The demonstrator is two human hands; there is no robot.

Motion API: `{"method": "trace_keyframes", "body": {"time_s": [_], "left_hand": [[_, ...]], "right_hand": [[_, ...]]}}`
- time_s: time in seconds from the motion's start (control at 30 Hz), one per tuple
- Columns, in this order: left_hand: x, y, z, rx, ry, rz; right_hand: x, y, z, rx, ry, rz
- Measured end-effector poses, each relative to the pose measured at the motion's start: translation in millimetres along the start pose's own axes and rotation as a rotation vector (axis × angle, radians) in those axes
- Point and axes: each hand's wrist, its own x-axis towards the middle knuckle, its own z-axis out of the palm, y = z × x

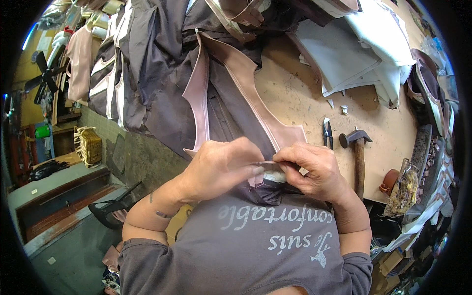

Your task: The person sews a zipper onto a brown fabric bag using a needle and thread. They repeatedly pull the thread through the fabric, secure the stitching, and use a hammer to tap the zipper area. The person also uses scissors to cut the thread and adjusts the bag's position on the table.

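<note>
A pink leather panel (253,91) with a stitched seam and a deep cut-out shape lies over dark brown lining fabric (157,69), which spreads across the table to the left. Close to my body, my left hand (221,164) pinches the near edge of the leather panel, its fingers closed. My right hand (310,169) grips the same edge a short way to the right, thumb and forefinger pressed together. A pale, whitish bit of material shows below and between the hands. What exactly lies under the fingertips is hidden.
On the tabletop (285,64) at right lie a hammer (359,164), small cutting pliers (327,133), white sheets (339,64), a brown leather roll (389,181) and a clear bag of small pieces (402,191). A black fan (45,76) and a wicker basket (88,146) stand left.
</note>
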Motion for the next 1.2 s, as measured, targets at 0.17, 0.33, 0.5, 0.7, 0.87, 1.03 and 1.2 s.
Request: {"method": "trace_keyframes", "body": {"time_s": [0.17,0.33,0.5,0.7,0.87,1.03,1.2], "left_hand": [[-6,-15,-3,0.051,-0.140,0.244],[-7,-12,-4,0.149,-0.199,0.368],[-8,-10,-5,0.195,-0.228,0.375],[-10,-18,-3,0.178,-0.225,0.360],[-10,-17,-2,0.201,-0.205,0.365],[-12,-15,-6,0.280,-0.166,0.397],[-14,-18,-4,0.305,-0.125,0.504]], "right_hand": [[-8,2,-4,0.156,-0.125,0.040],[-5,11,-4,0.355,-0.263,0.305],[6,7,-9,0.302,-0.437,0.362],[2,7,-3,0.090,-0.398,0.175],[3,8,-2,0.100,-0.417,0.199],[2,6,-5,0.008,-0.443,0.135],[7,3,1,0.106,-0.445,0.189]]}}
